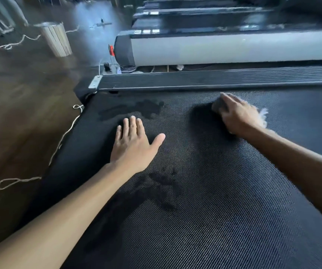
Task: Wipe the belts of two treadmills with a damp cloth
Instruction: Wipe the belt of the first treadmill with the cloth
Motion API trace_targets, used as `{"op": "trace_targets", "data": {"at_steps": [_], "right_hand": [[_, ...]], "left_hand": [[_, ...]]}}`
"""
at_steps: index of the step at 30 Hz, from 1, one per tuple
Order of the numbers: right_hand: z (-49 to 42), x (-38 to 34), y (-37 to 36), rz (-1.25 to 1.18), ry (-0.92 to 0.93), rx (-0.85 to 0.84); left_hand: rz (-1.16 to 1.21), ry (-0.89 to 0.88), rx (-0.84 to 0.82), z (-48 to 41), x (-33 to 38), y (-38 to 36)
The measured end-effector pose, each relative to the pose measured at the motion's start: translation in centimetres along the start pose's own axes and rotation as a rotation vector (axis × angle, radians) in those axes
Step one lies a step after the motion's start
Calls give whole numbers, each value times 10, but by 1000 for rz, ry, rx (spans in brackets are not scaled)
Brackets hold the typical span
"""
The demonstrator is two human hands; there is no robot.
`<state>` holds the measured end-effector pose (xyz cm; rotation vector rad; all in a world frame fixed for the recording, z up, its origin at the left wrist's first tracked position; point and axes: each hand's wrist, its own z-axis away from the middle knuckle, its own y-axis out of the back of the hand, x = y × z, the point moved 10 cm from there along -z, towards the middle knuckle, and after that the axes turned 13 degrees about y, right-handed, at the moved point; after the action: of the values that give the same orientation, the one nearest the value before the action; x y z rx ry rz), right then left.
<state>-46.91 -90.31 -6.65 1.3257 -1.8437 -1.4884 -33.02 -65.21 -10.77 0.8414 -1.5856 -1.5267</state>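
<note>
One white cord (67, 131) beside belt (214, 210)

I count one left hand (131, 144), one right hand (237, 115), one cloth (218, 108), one black belt (214, 210), one grey treadmill (224, 49), one wooden tub (56, 38), more treadmills behind too blurry to count

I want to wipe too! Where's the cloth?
In the head view, the cloth is on the right, under the right hand on the belt, near the far rail.
</note>
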Motion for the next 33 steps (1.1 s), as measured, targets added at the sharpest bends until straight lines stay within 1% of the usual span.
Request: {"op": "trace_targets", "data": {"at_steps": [2,3,6,8,9,10,11,13,15,16,18,19,20,22,23,25,26,27,28,31,33], "right_hand": [[-13,-37,-17,-1,60,39],[-11,-66,-28,-19,126,26],[42,-146,-31,-81,423,-4],[91,-160,-11,-144,597,-29],[109,-153,-2,-174,632,-65],[119,-140,8,-175,636,-88],[119,-119,17,-163,592,-88],[96,-70,29,-133,410,-41],[59,-34,21,-81,215,-58],[44,-31,16,-58,151,-62],[25,-53,2,-39,148,-37],[25,-74,-6,-38,198,-17],[34,-105,-12,-50,287,-7],[83,-165,-11,-128,539,-25],[114,-184,-6,-188,660,-68],[161,-188,12,-291,818,-160],[167,-175,20,-309,845,-186],[164,-154,25,-300,822,-194],[151,-132,28,-265,757,-182],[94,-75,23,-127,476,-64],[61,-62,10,-60,292,-4]], "left_hand": [[10,6,-9,0,0,0],[19,9,-6,-1,-1,1],[53,-10,11,-3,-4,4],[63,-22,30,-5,-5,5],[63,-26,34,-5,-6,5],[61,-30,33,-5,-6,4],[59,-33,30,-6,-7,4],[54,-34,33,-4,-7,4],[41,-28,51,-3,-6,5],[32,-22,55,-3,-5,4],[18,-13,54,-4,-5,4],[17,-13,53,-4,-5,4],[19,-15,54,-4,-5,4],[26,-25,68,-4,-5,6],[32,-31,71,-4,-5,6],[47,-35,69,-4,-6,5],[47,-37,70,-5,-7,4],[46,-40,71,-5,-7,4],[44,-44,73,-5,-6,4],[40,-39,85,-4,-5,4],[39,-34,80,-4,-5,4]]}}
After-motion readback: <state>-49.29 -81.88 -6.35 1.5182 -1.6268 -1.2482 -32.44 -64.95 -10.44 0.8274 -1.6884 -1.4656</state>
